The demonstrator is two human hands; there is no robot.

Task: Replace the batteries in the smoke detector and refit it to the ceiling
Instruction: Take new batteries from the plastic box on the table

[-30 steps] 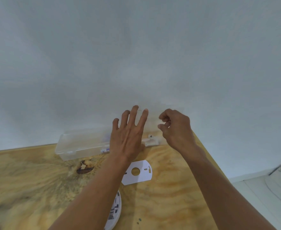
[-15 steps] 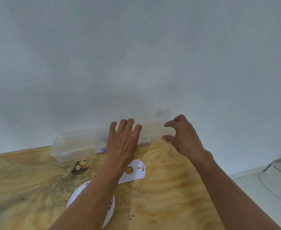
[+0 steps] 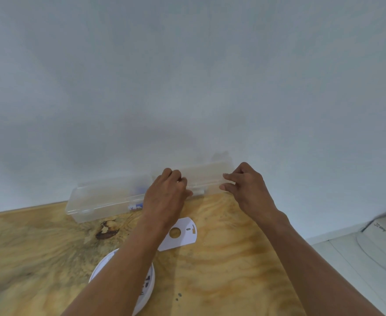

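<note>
Head view, looking down on a pale plywood tabletop (image 3: 221, 270) with a dark knot, pushed against a plain white wall (image 3: 187, 76). Along the wall lies a long clear plastic storage box (image 3: 105, 199), lid down. The left hand (image 3: 164, 197) sits on the box's top near its middle, fingers curled over the lid's front edge and gripping it. The right hand (image 3: 249, 190) is at the box's right end, thumb and forefinger pinching that end of the lid, the other fingers bent.

Inside the box, just left of the left hand, a small blue-and-white item (image 3: 135, 207) shows through the plastic; its lettering is too blurred to read.

The round white smoke detector (image 3: 146, 290) lies on the table in the near foreground, largely hidden under the left forearm; dark markings on its face can't be made out. Its flat white mounting plate (image 3: 183, 233), with a round hole and small slots, lies between the detector and the box, apart from both.

Far right, a cardboard piece (image 3: 383, 226) on the floor carries dark print, unreadable.

Against half a second ago: the left hand's fingers, then spread flat on the lid, are now curled, and the right hand has closed in onto the box's end.
</note>
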